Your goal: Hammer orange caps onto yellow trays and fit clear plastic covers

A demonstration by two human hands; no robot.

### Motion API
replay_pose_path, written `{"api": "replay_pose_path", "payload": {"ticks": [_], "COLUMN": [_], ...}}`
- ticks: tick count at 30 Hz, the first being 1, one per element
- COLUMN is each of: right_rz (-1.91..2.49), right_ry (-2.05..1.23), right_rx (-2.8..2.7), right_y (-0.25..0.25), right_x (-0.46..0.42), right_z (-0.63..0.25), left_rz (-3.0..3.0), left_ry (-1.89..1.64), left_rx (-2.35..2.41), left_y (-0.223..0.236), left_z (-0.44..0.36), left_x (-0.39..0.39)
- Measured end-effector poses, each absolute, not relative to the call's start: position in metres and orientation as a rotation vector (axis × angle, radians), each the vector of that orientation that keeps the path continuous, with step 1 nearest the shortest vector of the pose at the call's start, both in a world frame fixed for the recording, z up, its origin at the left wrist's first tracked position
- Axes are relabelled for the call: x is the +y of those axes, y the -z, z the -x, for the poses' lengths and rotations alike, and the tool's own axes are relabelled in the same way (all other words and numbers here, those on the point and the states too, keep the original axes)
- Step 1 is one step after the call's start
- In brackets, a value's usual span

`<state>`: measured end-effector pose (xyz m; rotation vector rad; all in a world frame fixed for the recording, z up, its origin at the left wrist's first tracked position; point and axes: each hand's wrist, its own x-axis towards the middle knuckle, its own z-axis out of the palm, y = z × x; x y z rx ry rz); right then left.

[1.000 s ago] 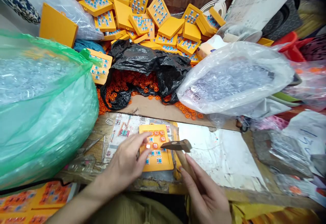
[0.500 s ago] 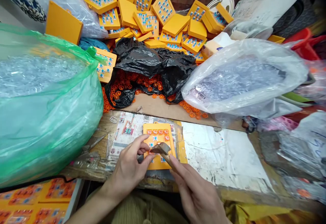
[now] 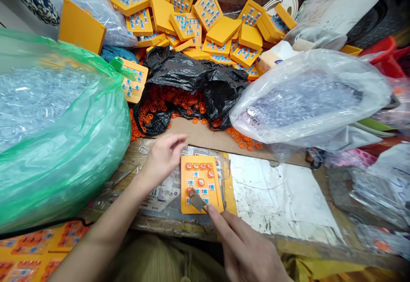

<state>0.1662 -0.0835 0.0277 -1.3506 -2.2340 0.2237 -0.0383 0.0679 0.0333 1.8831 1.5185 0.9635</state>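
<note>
My right hand (image 3: 248, 243) grips a small hammer (image 3: 197, 201) by its handle, its head on the lower left of a yellow panel (image 3: 205, 207). Blue-and-white square pieces (image 3: 211, 186) sit in that panel, and orange clear caps (image 3: 200, 182) fill its top row and a few other places. Off the panel's upper left, my left hand (image 3: 165, 156) is raised over the bench, fingers loosely bent and apart, with nothing visible in them. Beyond it a black plastic bag (image 3: 179, 74) lies open on many loose orange caps (image 3: 153, 109).
A green bag (image 3: 80, 145) of clear pieces bulges at the left, and a white plastic bag (image 3: 250, 124) of similar pieces stands at the right. Yellow panels (image 3: 221, 32) are heaped at the back. Finished-looking panels (image 3: 28, 248) lie low at the left. White paper (image 3: 275, 192) covers the bench on the right.
My left hand has left the panel and moved up and left toward the loose caps. The hammer head has dropped lower, uncovering more of the panel.
</note>
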Motion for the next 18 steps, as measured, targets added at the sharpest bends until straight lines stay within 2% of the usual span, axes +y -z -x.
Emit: {"api": "replay_pose_path", "payload": {"ticks": [2, 6, 10, 14, 18], "right_rz": [1.318, 1.344, 1.354, 1.339, 1.319], "right_ry": [-0.28, -0.423, -0.538, -0.552, -0.492], "right_rx": [-2.263, -2.219, -2.067, -1.872, -1.845], "right_y": [-0.028, -0.025, -0.024, -0.029, -0.034], "right_x": [-0.084, -0.085, -0.085, -0.083, -0.081], "right_z": [-0.167, -0.173, -0.171, -0.165, -0.165], "left_rz": [-2.171, -2.261, -2.263, -2.256, -2.109], "left_ry": [-0.825, -0.681, -0.629, -0.738, -1.07], "left_rx": [1.554, 1.535, 1.529, 1.517, 1.317], "left_y": [-0.032, -0.016, -0.002, -0.013, -0.031], "left_z": [0.021, -0.007, -0.008, 0.006, 0.03], "left_x": [0.104, 0.154, 0.167, 0.136, 0.057]}}
